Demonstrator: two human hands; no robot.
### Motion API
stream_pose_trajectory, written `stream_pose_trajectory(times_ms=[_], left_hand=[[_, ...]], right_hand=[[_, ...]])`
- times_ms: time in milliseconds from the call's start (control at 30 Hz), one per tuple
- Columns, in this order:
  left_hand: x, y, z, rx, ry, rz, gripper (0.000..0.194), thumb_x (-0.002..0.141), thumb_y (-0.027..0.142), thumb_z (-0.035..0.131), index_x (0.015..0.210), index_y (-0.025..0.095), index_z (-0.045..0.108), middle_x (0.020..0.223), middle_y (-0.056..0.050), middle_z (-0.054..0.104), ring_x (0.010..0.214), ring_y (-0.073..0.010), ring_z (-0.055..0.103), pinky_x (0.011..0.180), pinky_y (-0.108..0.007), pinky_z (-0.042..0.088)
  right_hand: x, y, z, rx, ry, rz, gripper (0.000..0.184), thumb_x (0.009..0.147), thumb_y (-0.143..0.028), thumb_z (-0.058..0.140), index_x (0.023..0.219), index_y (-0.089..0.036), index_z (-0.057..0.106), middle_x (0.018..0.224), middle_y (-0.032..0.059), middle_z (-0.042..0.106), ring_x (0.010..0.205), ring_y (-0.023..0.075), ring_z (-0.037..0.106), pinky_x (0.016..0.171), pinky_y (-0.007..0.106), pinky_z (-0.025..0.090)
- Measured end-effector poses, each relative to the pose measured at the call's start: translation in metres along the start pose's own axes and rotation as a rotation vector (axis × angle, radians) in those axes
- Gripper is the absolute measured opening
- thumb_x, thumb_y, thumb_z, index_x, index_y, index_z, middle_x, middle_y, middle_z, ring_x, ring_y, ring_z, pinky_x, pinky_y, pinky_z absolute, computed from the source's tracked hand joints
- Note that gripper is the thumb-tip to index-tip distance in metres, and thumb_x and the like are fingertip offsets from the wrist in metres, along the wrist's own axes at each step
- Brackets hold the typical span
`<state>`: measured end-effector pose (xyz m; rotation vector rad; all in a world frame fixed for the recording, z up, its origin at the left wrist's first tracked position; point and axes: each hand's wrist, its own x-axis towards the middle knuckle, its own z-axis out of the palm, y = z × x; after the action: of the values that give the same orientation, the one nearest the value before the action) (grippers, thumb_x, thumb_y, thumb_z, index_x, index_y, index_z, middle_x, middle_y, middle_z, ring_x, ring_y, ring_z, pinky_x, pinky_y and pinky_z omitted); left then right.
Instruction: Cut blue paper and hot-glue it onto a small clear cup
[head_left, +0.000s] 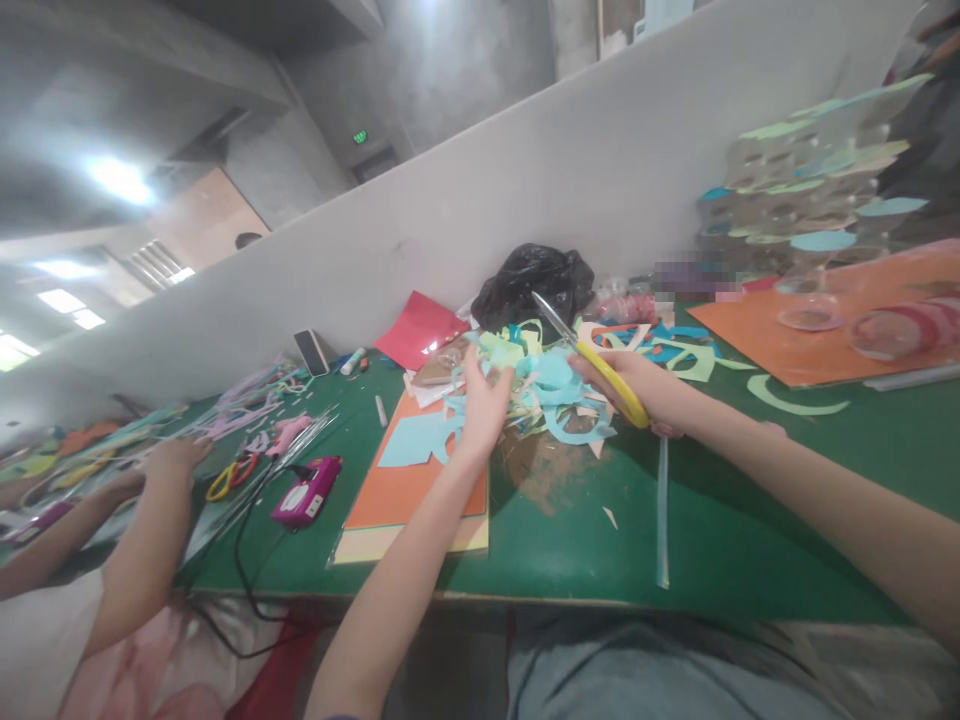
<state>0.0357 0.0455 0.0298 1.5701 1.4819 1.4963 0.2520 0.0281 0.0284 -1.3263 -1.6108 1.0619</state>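
While the yellow-handled scissors point(616, 382) hang over the right side of a heap of paper scraps point(559, 370), their silver blades point up and away from the person, toward a black plastic bag point(529, 285). The right hand point(651, 388) has its fingers closed around the yellow handles. The left hand point(486, 398) reaches into the left side of the heap, thumb and fingers apart around pale green and blue pieces; I cannot tell whether it pinches any of them.

The heap, mostly light blue and pale green, lies on the green table point(555, 560) in front of the bag. Below the right wrist, a narrow pale strip point(663, 520) runs toward the table's near edge. Just left of the heap, a light blue sheet point(409, 442) lies on an orange sheet point(412, 505), with a cream sheet point(367, 545) showing under its near end. Behind them is a red sheet point(418, 335), near the white partition point(450, 210).

To the right, a pale green crescent point(795, 398) lies beside a larger orange sheet point(739, 325), which bears a red-and-white bottle point(911, 328). Farther left are a phone point(311, 353) leaning on the partition, a magenta device point(307, 490), a second pair of scissors point(232, 477) and a co-worker's hand point(176, 457).
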Motion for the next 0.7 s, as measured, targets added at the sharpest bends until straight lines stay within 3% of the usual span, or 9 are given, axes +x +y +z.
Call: stream_pose_trajectory(times_ms=[133, 267, 333, 467, 700], left_hand=[[0.0, -0.004, -0.005, 0.456, 0.013, 0.282, 0.042, 0.086, 0.025, 0.063, 0.127, 0.022, 0.057, 0.148, -0.017, 0.042, 0.145, -0.0346, 0.034, 0.12, -0.057, 0.026], [0.0, -0.009, -0.004, 0.603, -0.011, 0.488, 0.04, 0.092, 0.027, 0.058, 0.131, 0.021, 0.055, 0.138, -0.017, 0.047, 0.135, -0.032, 0.042, 0.115, -0.053, 0.032], [0.001, -0.012, -0.002, 0.636, -0.086, 0.566, 0.034, 0.095, 0.025, 0.055, 0.129, 0.021, 0.056, 0.127, -0.015, 0.055, 0.124, -0.0296, 0.05, 0.109, -0.049, 0.038], [0.005, -0.016, 0.006, 0.711, -0.267, 0.647, 0.027, 0.097, 0.021, 0.051, 0.123, 0.019, 0.059, 0.115, -0.012, 0.065, 0.111, -0.0279, 0.056, 0.1, -0.044, 0.044], [0.01, -0.03, 0.017, 0.773, -0.336, 0.698, 0.05, 0.094, 0.016, 0.054, 0.143, 0.014, 0.046, 0.146, -0.017, 0.055, 0.132, -0.0307, 0.049, 0.113, -0.048, 0.039]], right_hand=[[-0.004, -0.008, 0.001, -0.042, 0.017, 0.006, 0.072, 0.071, -0.093, 0.052, 0.076, -0.021, 0.058, 0.055, -0.0022, 0.046, 0.047, 0.0136, 0.045, 0.043, 0.027, 0.037], [-0.009, -0.017, 0.001, -0.003, 0.004, 0.079, 0.074, 0.069, -0.095, 0.049, 0.073, -0.021, 0.055, 0.053, -0.0025, 0.044, 0.045, 0.0134, 0.043, 0.041, 0.028, 0.035], [-0.009, -0.017, 0.001, 0.002, 0.013, 0.088, 0.073, 0.07, -0.093, 0.051, 0.075, -0.021, 0.056, 0.053, -0.0026, 0.044, 0.044, 0.0134, 0.043, 0.041, 0.028, 0.034], [-0.004, -0.007, 0.002, -0.107, 0.036, 0.05, 0.069, 0.071, -0.09, 0.056, 0.072, -0.021, 0.057, 0.053, -0.0013, 0.047, 0.045, 0.0133, 0.045, 0.042, 0.027, 0.032], [-0.005, -0.01, 0.005, -0.298, 0.025, 0.106, 0.069, 0.073, -0.089, 0.056, 0.07, -0.02, 0.054, 0.051, -0.0012, 0.047, 0.042, 0.011, 0.039, 0.042, 0.026, 0.025]])
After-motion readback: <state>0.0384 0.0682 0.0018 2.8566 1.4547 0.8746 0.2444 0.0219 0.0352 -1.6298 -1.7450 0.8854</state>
